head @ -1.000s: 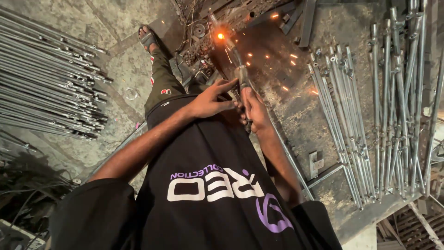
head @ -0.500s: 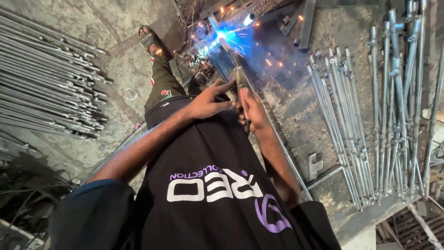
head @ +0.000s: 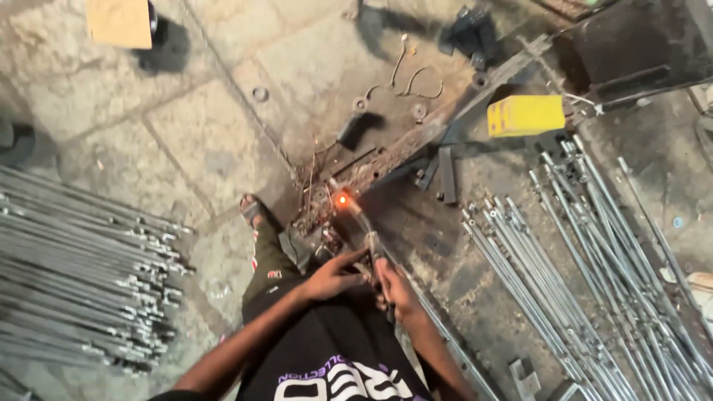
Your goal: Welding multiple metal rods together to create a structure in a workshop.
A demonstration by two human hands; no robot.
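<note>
2 hands: left hand [head: 336, 276] and right hand [head: 396, 288] closed around welding holder [head: 373, 249]
Tip: glowing orange spot [head: 342, 200] on metal bar [head: 431, 126]
Sides: rod piles [head: 82, 275]

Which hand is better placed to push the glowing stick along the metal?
Probably the right hand: it grips the welding rod holder leading to the glowing tip. The left hand only steadies beside it.

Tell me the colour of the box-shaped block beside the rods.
Yellow: the block shows clearly in the head view, upper right.
</note>
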